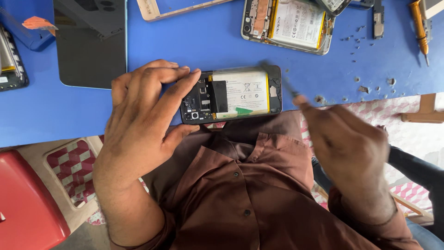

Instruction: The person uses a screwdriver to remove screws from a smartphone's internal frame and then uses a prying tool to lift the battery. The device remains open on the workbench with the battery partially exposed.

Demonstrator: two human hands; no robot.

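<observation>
An opened black phone (pixel 231 95) lies at the near edge of the blue table (pixel 203 41), its white battery and circuit board showing. My left hand (pixel 143 115) grips the phone's left end, fingers over the top and thumb under the bottom edge. My right hand (pixel 347 143) is blurred and holds a thin dark tool (pixel 282 81) whose tip reaches the phone's upper right corner.
A second opened phone (pixel 289 23) with a white battery lies at the back. A dark tablet (pixel 92 41) sits at the back left, an orange-handled screwdriver (pixel 420 28) at the far right. Small screws and debris (pixel 365 88) scatter the right side. A red stool (pixel 23 208) stands lower left.
</observation>
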